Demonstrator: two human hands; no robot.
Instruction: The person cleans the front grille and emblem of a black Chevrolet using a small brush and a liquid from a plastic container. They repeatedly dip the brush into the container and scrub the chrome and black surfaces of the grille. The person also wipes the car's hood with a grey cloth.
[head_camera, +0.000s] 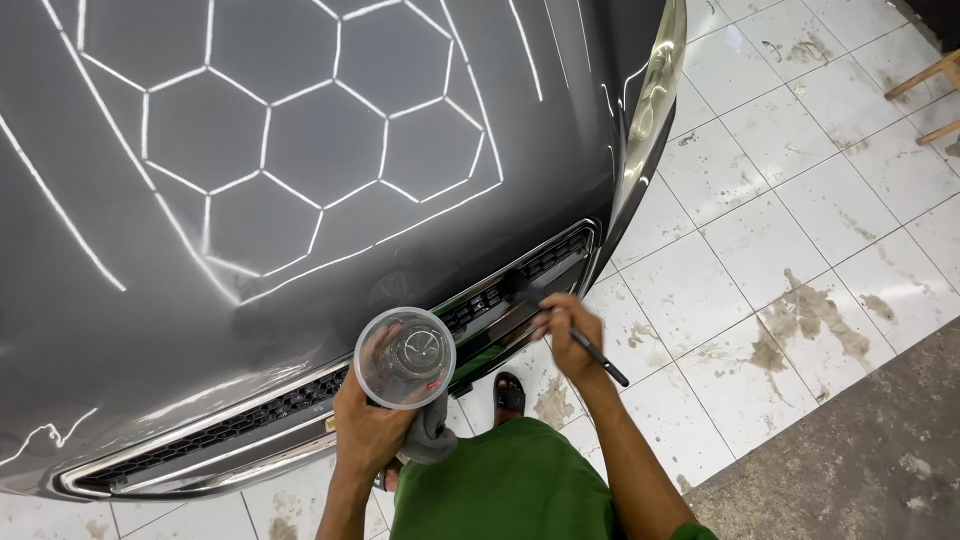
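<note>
Item one, my right hand (572, 335): its fingers (560, 318) are pressed together in a pinch on a slim black detailing brush (575, 335). The brush runs on a slant, its bristle end up and to the left against the car's front grille (500, 300), its handle end trailing down and to the right past my wrist. The long axis therefore lies roughly across the line of the grille, and the grille slats sit just ahead of my fingertips, touching or all but touching the bristles; I cannot tell which. Item two, my left hand (368, 425): fingers wrapped from below around a clear plastic cup (405, 357), held upright with its round mouth facing me, well to the left of the brush and nearer my body. A grey cloth (432, 435) hangs bunched under the same hand. The right hand is the nearer one to the grille. Item three, the dark grey bonnet (300, 150), glossy, mirroring a pattern of white hexagonal light strips. Item four, a chrome strip (200, 400) bordering the grille, and a long headlamp (655, 90) on the car's corner. Item five, the floor (800, 200): pale square tiles, stained with brown patches, giving way to rough grey concrete at lower right. Item six, a round mark inside the cup's base, dark on clear, with a small red spot beside it; no other labels or signs show. My green shirt (500, 480) fills the bottom edge, and a sandalled foot (508, 395) shows above it.
</note>
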